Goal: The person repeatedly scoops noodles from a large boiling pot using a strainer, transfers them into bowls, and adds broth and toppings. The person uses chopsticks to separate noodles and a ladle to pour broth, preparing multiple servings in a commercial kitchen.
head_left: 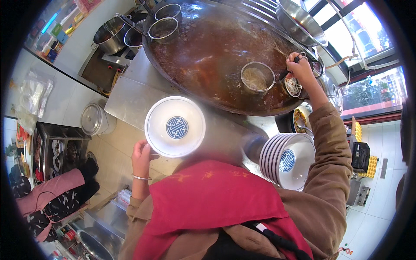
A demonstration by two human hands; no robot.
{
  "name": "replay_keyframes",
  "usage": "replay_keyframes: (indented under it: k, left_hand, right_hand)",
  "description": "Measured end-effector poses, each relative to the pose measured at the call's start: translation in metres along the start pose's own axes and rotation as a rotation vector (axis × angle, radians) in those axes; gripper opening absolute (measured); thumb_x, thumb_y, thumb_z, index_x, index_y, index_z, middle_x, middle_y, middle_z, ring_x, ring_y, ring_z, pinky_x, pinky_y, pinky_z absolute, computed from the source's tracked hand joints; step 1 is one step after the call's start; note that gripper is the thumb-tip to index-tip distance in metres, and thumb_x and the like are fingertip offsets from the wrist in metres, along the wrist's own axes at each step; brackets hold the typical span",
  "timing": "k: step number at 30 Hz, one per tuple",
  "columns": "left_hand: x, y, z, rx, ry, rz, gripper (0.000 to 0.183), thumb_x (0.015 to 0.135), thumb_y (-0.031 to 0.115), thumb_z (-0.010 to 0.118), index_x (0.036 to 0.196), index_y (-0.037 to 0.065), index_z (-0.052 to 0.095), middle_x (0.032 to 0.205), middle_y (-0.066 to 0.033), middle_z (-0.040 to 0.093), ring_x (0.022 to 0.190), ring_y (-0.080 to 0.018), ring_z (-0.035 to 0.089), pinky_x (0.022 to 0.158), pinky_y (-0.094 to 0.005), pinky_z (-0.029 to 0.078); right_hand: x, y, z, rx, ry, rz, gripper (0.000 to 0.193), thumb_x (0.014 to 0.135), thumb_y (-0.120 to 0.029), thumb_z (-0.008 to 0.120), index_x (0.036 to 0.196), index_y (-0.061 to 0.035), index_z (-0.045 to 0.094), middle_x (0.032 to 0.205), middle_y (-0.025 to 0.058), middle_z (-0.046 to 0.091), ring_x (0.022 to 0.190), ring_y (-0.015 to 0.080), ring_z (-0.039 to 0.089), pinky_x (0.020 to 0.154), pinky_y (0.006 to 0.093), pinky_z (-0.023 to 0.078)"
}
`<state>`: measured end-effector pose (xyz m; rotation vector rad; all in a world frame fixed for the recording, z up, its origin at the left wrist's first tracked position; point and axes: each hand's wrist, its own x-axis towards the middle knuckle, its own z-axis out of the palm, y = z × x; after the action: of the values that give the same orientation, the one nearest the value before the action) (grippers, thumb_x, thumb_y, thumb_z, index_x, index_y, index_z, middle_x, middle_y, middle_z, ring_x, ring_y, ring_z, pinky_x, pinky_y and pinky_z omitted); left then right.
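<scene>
My left hand [141,157] grips the rim of a white bowl [193,117] with a blue emblem inside, held in front of me. The bowl has nothing in it. Over the right side of a big round pan of brown broth [208,52], my right hand [300,67] is closed on the black handle of a noodle strainer. Below that hand is a strainer basket [293,87] with pale strands in it. Another strainer [258,77], with pale noodles, sits in the broth to its left. Which basket the gripped handle belongs to, I cannot tell.
A stack of matching bowls [288,160] stands by my right arm. More strainers [164,29] hang at the pan's far left, near a steel pot [109,38]. A steel basin [301,24] rests at the far right. Another person [56,195] is at the left, beside a white bucket [92,119].
</scene>
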<state>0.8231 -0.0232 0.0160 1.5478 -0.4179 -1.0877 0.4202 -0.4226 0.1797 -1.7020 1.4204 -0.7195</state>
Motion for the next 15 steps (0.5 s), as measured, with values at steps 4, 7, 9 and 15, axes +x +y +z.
replay_keyframes:
  k: [4,7,9,15]
  left_hand:
    - [0.002,0.001,0.0,-0.01,0.0,-0.012,0.022,0.097,0.02,0.049,0.112,0.004,0.05,0.088,-0.0067,0.063,0.071,-0.0143,0.064,0.061,-0.0277,0.057]
    - [0.001,0.003,-0.002,0.004,-0.007,0.005,0.021,0.097,0.019,0.049,0.112,0.004,0.05,0.088,-0.0067,0.063,0.07,-0.0142,0.064,0.061,-0.0276,0.057]
    - [0.0,0.003,-0.003,-0.005,-0.002,-0.01,0.023,0.094,0.014,0.052,0.114,0.002,0.05,0.094,-0.0085,0.061,0.075,-0.0147,0.063,0.061,-0.028,0.057]
    - [0.002,0.004,-0.002,-0.023,-0.009,-0.015,0.025,0.093,0.011,0.052,0.116,0.0,0.049,0.096,-0.0092,0.06,0.077,-0.0143,0.063,0.061,-0.0281,0.058]
  right_hand:
    - [-0.013,0.007,0.045,-0.253,-0.108,-0.25,0.005,0.077,-0.005,0.056,0.08,-0.0055,0.053,0.07,0.0061,0.052,0.066,0.0169,0.055,0.058,0.0324,0.049]
    - [-0.024,0.013,0.058,-0.305,-0.29,-0.332,0.008,0.074,-0.002,0.057,0.079,-0.0048,0.051,0.075,0.0051,0.052,0.067,0.0167,0.055,0.059,0.0317,0.048]
    - [-0.021,0.011,0.044,-0.083,-0.237,-0.22,0.009,0.076,-0.001,0.057,0.08,-0.0065,0.05,0.079,0.0028,0.053,0.066,0.014,0.054,0.056,0.0287,0.05]
    - [0.003,-0.004,0.0,-0.016,0.0,-0.012,0.008,0.082,-0.01,0.058,0.082,-0.0082,0.051,0.069,0.0007,0.054,0.054,0.011,0.056,0.046,0.0261,0.052]
